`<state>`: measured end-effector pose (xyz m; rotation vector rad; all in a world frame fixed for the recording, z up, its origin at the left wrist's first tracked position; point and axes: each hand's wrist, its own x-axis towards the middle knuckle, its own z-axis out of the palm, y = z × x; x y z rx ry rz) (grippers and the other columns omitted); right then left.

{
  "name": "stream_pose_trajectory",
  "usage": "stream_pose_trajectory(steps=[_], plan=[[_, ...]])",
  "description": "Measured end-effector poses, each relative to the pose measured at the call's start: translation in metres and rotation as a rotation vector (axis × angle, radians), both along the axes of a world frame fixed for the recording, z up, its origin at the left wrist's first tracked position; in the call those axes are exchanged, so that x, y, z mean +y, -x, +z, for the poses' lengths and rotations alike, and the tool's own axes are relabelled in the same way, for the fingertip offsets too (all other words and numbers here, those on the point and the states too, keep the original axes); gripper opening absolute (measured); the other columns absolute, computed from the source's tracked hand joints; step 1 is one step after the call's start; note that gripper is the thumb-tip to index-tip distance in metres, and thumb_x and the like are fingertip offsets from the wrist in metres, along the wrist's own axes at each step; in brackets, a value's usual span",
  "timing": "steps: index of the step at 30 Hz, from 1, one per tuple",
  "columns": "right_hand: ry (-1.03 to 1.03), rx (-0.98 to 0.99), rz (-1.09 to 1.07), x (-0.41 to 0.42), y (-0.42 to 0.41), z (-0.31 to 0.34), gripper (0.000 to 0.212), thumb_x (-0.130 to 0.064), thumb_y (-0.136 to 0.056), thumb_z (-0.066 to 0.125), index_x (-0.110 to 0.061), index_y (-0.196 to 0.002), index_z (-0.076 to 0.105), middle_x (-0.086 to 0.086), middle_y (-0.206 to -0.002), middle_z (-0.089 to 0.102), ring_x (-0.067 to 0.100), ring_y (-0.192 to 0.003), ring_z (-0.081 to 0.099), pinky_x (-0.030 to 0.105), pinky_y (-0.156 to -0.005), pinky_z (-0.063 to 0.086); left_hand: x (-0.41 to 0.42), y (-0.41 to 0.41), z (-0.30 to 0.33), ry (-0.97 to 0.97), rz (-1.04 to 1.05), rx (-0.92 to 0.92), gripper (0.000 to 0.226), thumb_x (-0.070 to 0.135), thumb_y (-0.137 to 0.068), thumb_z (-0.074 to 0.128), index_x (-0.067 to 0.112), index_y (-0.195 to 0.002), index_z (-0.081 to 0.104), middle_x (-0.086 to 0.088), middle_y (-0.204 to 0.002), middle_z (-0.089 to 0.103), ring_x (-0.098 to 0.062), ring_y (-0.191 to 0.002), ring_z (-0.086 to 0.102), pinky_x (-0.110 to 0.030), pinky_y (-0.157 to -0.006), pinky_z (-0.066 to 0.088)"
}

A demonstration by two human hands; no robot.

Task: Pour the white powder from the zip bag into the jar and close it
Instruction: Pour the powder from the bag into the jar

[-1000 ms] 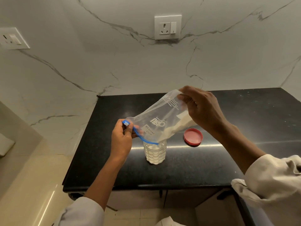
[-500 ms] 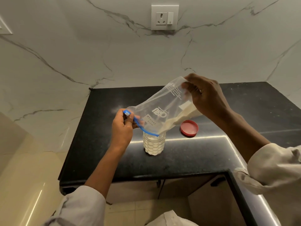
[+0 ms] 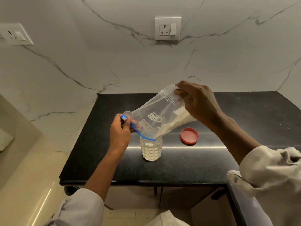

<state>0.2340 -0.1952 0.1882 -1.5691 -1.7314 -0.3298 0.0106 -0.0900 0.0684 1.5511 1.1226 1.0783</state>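
Observation:
A clear zip bag (image 3: 156, 115) with a blue zip strip is tilted mouth-down over a small clear jar (image 3: 151, 150) on the black counter (image 3: 187, 165). White powder lies along the bag's lower side and runs toward the jar's open mouth. The jar is largely filled with powder. My left hand (image 3: 120, 134) pinches the blue zip end at the bag's mouth. My right hand (image 3: 197, 103) holds the bag's raised bottom corner. The red lid (image 3: 189, 136) lies flat on the counter right of the jar.
A marble wall with a socket (image 3: 167, 28) rises behind the counter, and a second switch plate (image 3: 15, 34) sits at the far left. The counter's front edge drops to cabinets below. A beige floor lies to the left.
The bag stays tilted over the jar and powder keeps sliding toward its mouth. My head view has shifted; both hands hold their grips much as before.

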Motion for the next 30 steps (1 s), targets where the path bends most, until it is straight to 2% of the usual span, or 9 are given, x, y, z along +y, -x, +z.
stream_pose_trajectory(steps=[4, 9, 13, 18, 24, 30], plan=[[-0.025, -0.005, 0.032, 0.001, -0.002, -0.001, 0.021, -0.022, -0.097, 0.053, -0.007, -0.100, 0.068, 0.007, -0.088, 0.072, 0.023, -0.073, 0.067, 0.042, -0.062, 0.059, -0.007, -0.002, -0.001, -0.043, 0.038, -0.001, 0.015, 0.019, -0.103, 0.049, 0.010, -0.113, 0.054, -0.006, -0.104, 0.068, -0.019, -0.094, 0.072, -0.045, -0.087, 0.061], [0.009, 0.004, 0.045, 0.002, -0.006, -0.007, 0.019, -0.019, -0.097, 0.056, -0.005, -0.100, 0.068, 0.008, -0.087, 0.072, 0.024, -0.073, 0.068, 0.043, -0.063, 0.059, -0.010, -0.001, -0.003, 0.003, 0.061, -0.020, 0.014, 0.018, -0.102, 0.049, 0.011, -0.114, 0.055, -0.002, -0.105, 0.068, -0.016, -0.095, 0.072, -0.043, -0.087, 0.061], [0.038, -0.001, 0.058, 0.004, -0.004, -0.009, 0.017, -0.018, -0.096, 0.057, -0.006, -0.102, 0.068, 0.008, -0.089, 0.072, 0.024, -0.074, 0.068, 0.042, -0.064, 0.060, -0.008, 0.001, -0.007, 0.014, 0.072, -0.019, 0.015, 0.019, -0.102, 0.050, 0.011, -0.114, 0.055, -0.008, -0.109, 0.068, -0.019, -0.096, 0.072, -0.042, -0.085, 0.062], [0.008, 0.000, 0.043, 0.007, -0.002, -0.008, 0.017, -0.019, -0.097, 0.056, -0.009, -0.102, 0.068, 0.006, -0.088, 0.073, 0.023, -0.073, 0.068, 0.041, -0.063, 0.059, -0.005, 0.005, -0.009, 0.018, 0.053, -0.030, 0.012, 0.021, -0.101, 0.051, 0.015, -0.111, 0.056, -0.006, -0.108, 0.069, -0.014, -0.090, 0.074, -0.035, -0.080, 0.063], [0.010, -0.013, 0.034, 0.013, 0.007, -0.006, 0.017, -0.022, -0.096, 0.058, -0.009, -0.100, 0.069, 0.007, -0.089, 0.074, 0.024, -0.074, 0.069, 0.041, -0.064, 0.060, -0.002, 0.006, -0.014, 0.085, 0.030, -0.077, 0.008, 0.022, -0.101, 0.051, 0.021, -0.108, 0.056, -0.007, -0.105, 0.071, -0.016, -0.088, 0.076, -0.034, -0.079, 0.063], [0.034, 0.000, 0.017, 0.014, 0.010, -0.003, 0.018, -0.022, -0.097, 0.055, -0.011, -0.098, 0.069, 0.004, -0.085, 0.072, 0.023, -0.071, 0.067, 0.038, -0.062, 0.058, 0.000, 0.006, -0.014, 0.067, 0.051, -0.087, 0.009, 0.021, -0.102, 0.051, 0.029, -0.100, 0.055, 0.002, -0.097, 0.071, -0.011, -0.084, 0.075, -0.023, -0.071, 0.062]])
